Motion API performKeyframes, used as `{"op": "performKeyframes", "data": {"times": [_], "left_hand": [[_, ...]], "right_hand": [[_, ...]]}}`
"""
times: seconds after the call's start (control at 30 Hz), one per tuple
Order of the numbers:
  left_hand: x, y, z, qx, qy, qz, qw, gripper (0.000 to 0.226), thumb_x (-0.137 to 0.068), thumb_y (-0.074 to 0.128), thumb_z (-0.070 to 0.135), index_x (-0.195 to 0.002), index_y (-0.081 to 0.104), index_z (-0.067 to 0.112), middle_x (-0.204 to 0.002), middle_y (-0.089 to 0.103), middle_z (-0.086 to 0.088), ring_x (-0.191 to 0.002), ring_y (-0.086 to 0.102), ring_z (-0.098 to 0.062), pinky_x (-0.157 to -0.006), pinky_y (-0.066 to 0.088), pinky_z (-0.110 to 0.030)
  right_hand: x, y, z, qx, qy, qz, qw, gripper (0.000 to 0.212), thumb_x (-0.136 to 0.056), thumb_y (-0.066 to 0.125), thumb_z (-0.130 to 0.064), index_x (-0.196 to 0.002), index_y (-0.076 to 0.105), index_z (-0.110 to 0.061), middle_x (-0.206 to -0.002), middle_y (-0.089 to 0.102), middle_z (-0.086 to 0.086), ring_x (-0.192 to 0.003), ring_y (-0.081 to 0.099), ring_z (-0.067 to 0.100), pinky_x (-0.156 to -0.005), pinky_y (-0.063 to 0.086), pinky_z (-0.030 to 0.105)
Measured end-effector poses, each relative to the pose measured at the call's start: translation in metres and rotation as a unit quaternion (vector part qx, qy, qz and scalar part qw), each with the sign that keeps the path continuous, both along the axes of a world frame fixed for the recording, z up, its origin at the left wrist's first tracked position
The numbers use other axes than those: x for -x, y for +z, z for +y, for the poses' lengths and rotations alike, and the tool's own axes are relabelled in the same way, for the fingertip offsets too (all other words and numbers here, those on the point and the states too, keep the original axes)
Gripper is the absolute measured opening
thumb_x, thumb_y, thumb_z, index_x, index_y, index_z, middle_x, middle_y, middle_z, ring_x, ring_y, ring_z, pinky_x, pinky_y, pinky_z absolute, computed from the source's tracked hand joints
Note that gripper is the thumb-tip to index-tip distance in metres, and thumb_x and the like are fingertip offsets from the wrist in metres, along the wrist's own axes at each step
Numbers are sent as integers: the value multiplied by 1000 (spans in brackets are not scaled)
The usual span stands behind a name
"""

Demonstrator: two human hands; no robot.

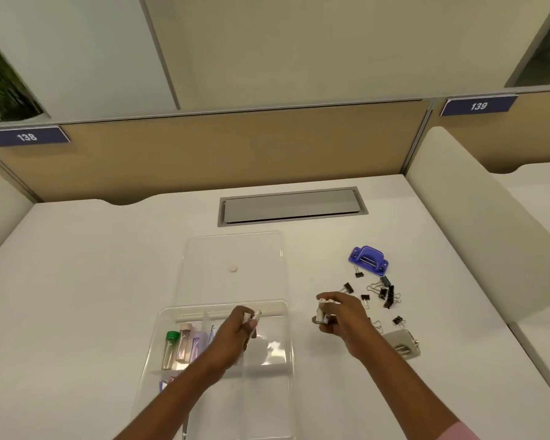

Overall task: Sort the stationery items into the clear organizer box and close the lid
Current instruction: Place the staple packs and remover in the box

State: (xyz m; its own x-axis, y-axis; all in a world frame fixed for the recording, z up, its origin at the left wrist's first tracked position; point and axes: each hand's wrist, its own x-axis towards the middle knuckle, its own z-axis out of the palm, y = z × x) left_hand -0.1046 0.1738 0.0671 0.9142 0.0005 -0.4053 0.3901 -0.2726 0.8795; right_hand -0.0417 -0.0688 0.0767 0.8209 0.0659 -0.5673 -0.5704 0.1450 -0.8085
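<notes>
The clear organizer box [283, 369] lies near the desk's front edge, its clear lid [235, 249] open flat behind it. A green-capped tube [171, 347], a pink tube [184, 342] and a lilac item [198, 342] sit in its left compartment. My left hand [238, 328] hovers over the box and grips a small white item [256, 315]. To the right of the box, my right hand [340, 315] holds a few small white items [323, 312]. Black binder clips [386, 293] lie scattered beyond it, with a purple hole punch [367, 258] behind them.
A grey stapler-like object [402, 342] lies beside my right forearm. A small pink disc [233, 268] shows at the lid. A grey cable hatch [291, 204] is set into the desk at the back. Divider walls [458, 217] stand on both sides.
</notes>
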Motion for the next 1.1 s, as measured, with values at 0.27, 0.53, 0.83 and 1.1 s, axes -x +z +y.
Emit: {"op": "performKeyframes", "data": {"times": [0.27, 0.53, 0.83, 1.1], "left_hand": [[45, -2, 32, 16, 45, 11, 999, 17, -92, 56, 2, -96, 64, 17, -76, 64, -5, -69, 59, -17, -59, 54, -30], [77, -6, 59, 38, 80, 67, 994, 12, -90, 54, -3, -99, 58, 4, -82, 67, -18, -71, 67, -24, -67, 61, -36], [92, -8, 69, -47, 32, 94, 994, 8, -82, 70, 6, -85, 65, 1, -76, 70, -18, -67, 73, -28, -67, 62, -41], [87, -9, 73, -115, -24, 105, 988, 13, -81, 71, 10, -87, 65, 0, -68, 70, -11, -55, 71, -22, -59, 62, -36]], "right_hand": [[44, 6, 82, -23, 96, 19, 995, 24, -79, 51, 10, -100, 61, 4, -73, 57, 23, -71, 63, 36, -60, 55, 35], [83, 0, 132, 18, 181, 7, 983, 32, -77, 65, 8, -106, 60, -4, -83, 66, 20, -67, 67, 28, -61, 56, 35], [117, -6, 162, 167, 206, -40, 963, 34, -70, 70, 12, -92, 63, -14, -95, 66, 17, -74, 68, 28, -67, 62, 45], [119, -10, 174, 270, 232, -50, 933, 34, -70, 74, 9, -91, 66, -17, -118, 60, 12, -85, 67, 23, -64, 62, 35]]}}
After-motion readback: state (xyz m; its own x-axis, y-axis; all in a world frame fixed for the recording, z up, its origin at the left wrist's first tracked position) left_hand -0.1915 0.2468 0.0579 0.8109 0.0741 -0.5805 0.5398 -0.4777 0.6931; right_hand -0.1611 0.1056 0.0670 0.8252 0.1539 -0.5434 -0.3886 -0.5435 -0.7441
